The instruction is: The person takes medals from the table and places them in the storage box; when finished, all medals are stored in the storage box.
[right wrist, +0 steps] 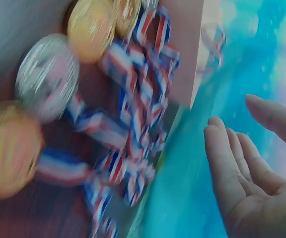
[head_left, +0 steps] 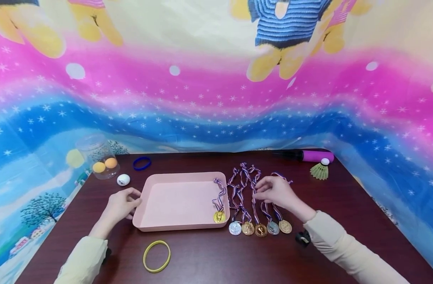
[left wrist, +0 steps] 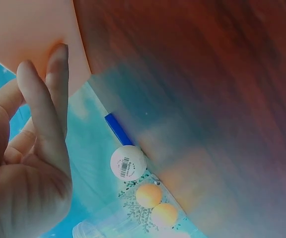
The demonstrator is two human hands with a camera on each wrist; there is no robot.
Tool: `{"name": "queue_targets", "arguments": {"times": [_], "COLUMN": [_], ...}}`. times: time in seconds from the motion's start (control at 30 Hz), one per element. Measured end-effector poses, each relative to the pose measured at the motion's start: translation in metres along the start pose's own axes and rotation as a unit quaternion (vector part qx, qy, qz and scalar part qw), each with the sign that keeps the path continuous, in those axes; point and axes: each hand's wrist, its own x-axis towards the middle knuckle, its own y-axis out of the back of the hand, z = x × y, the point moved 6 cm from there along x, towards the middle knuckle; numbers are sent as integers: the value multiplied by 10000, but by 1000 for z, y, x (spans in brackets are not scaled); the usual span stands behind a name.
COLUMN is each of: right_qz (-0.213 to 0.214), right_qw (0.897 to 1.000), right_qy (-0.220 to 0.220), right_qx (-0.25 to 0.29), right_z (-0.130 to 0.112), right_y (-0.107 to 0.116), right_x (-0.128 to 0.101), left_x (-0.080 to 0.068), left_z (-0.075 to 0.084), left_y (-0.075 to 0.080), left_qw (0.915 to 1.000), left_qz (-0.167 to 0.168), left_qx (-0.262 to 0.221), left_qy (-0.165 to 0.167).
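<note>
Tabletop barcoded ball (left wrist: 128, 162), wrist-view only

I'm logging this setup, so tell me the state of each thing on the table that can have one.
Pink tray: upright, holding one gold medal.
Medals on the table: five in a row, ribbons stretched out.
Clear jar: two orange balls inside.
Left hand: touching the tray's edge.
Right hand: open over the ribbons.

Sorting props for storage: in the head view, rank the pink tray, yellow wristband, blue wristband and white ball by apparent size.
1. pink tray
2. yellow wristband
3. blue wristband, though it lies farther away, so unsure
4. white ball
</note>
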Motion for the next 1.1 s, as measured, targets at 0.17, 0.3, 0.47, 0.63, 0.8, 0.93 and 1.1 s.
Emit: {"name": "queue_targets", "arguments": {"times": [0.17, 0.3, 0.47, 0.63, 0.8, 0.93, 1.1], "right_qz": [-299, -435, -632, -638, -602, -682, -952], "right_qw": [9969, 9882, 9840, 9860, 9872, 9881, 9887], "right_qy": [-599, -1148, -1424, -1360, -1313, -1272, -1150], "right_qx": [-414, -920, -864, -719, -672, -523, -115], "right_z": [35, 66, 85, 88, 88, 89, 89], "right_y": [20, 25, 21, 16, 13, 13, 16], "right_x": [-2, -7, -14, -15, -16, -17, -17], "left_x": [0, -1, -1, -2, -3, -3, -2], "left_z": [-3, -4, -4, -3, -2, 0, 0], "left_y": [2, 2, 2, 1, 0, 0, 0], "left_qw": [10000, 10000, 9999, 10000, 10000, 10000, 10000], "left_qz": [22, -9, -40, -31, -38, -38, -25], "left_qx": [35, 15, -15, -9, -32, -45, -45], "left_qy": [16, 45, 102, 91, 62, 56, 41]}}
